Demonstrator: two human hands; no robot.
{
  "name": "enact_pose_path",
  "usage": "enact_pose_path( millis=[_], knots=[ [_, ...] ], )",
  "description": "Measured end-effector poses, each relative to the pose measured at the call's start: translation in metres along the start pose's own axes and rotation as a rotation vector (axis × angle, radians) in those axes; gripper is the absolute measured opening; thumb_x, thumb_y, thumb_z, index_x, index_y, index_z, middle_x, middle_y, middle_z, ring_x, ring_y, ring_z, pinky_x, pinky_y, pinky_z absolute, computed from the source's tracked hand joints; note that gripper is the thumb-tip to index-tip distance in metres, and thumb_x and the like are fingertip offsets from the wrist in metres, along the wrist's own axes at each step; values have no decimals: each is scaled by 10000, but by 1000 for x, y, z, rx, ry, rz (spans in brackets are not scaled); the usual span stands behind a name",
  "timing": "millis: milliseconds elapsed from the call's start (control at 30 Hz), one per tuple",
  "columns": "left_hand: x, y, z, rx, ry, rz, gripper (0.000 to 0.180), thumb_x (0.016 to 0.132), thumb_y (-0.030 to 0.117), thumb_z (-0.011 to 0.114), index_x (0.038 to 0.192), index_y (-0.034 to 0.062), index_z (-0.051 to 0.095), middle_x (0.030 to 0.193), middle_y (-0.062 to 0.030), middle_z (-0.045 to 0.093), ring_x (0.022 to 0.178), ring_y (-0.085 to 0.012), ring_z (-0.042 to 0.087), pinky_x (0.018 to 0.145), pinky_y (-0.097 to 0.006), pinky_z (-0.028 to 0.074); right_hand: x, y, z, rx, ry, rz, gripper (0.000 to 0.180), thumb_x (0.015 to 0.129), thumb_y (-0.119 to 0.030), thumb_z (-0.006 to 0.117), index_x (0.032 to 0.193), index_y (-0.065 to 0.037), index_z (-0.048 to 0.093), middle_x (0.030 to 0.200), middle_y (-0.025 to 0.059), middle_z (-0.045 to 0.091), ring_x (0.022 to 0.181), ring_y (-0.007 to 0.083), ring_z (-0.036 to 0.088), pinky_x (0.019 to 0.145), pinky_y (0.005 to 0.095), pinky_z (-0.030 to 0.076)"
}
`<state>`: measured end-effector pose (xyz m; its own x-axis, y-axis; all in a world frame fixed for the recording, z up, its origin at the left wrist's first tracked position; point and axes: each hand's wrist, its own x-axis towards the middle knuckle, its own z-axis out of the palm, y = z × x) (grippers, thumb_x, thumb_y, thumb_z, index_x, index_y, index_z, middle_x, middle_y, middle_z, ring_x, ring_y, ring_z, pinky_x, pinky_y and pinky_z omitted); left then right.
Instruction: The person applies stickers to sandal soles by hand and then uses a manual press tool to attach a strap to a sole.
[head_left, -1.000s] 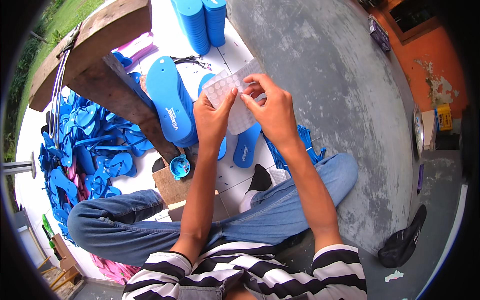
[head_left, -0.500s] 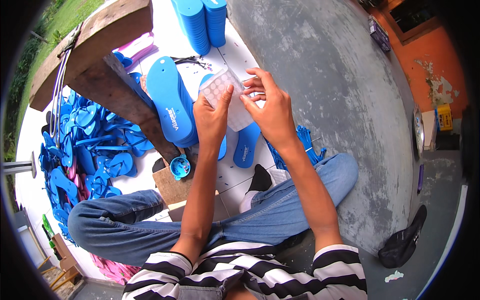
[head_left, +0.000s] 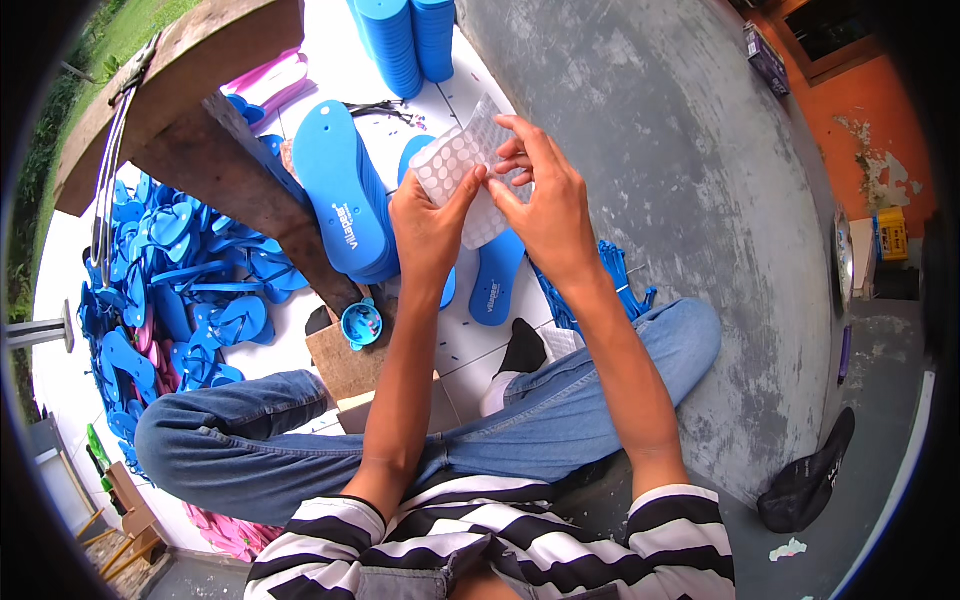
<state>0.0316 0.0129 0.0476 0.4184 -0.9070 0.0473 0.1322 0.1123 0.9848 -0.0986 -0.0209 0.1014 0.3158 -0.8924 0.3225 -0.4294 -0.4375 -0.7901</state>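
A pale, see-through sheet of round stickers (head_left: pixel 450 168) is held up in front of me, bent along its middle. My left hand (head_left: pixel 428 225) grips its near left part, thumb on top. My right hand (head_left: pixel 548 205) pinches the sheet near its middle with the thumb, close to the left thumb's tip, while its other fingers curl loosely above. Whether a single sticker is between the right fingertips is too small to tell. Beneath lie blue flip-flop soles: a tall stack (head_left: pixel 345 190) just left of the hands and a single sole (head_left: pixel 497 280) below them.
A wooden beam stand (head_left: pixel 240 170) rises at the left beside a heap of blue flip-flops (head_left: pixel 190 270). A small blue bowl (head_left: pixel 361 324) sits by a wooden block (head_left: pixel 350 360). Blue straps (head_left: pixel 615 265) lie near my right knee. More stacked soles (head_left: pixel 388 45) stand at the back.
The sheet is bent and tilted more. My left thumb has shifted right to meet the right thumb over the sheet.
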Motion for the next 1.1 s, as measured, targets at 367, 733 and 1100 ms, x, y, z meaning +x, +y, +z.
enact_pose_path(
  millis=[367, 733, 1100],
  knots=[
    [2, -6, 0, -38, 50, 69, 328, 869, 175, 829, 1059, -47, 679, 956, -111, 758, 858, -120, 698, 735, -275, 568, -1, -2, 1, -34, -21, -47, 642, 836, 74, 688, 1424, -114, 511, 1039, 139, 611, 877, 261, 678, 780, 388, 576],
    [1, 0, -2, 51, 128, 74, 316, 898, 166, 794, 1119, -34, 689, 966, -105, 766, 872, -131, 710, 759, -294, 564, -3, -6, 4, -73, -6, -135, 586, 840, 72, 691, 1380, -123, 574, 1034, 104, 617, 864, 202, 671, 765, 333, 567],
    [3, 2, -5, -34, 60, 80, 308, 944, 177, 754, 1145, -42, 675, 1014, -98, 754, 892, -117, 688, 764, -283, 556, 1, 0, 5, 120, -15, -93, 714, 835, 100, 686, 1475, -152, 491, 1347, 151, 474, 1103, 254, 658, 929, 363, 597]
  ],
)
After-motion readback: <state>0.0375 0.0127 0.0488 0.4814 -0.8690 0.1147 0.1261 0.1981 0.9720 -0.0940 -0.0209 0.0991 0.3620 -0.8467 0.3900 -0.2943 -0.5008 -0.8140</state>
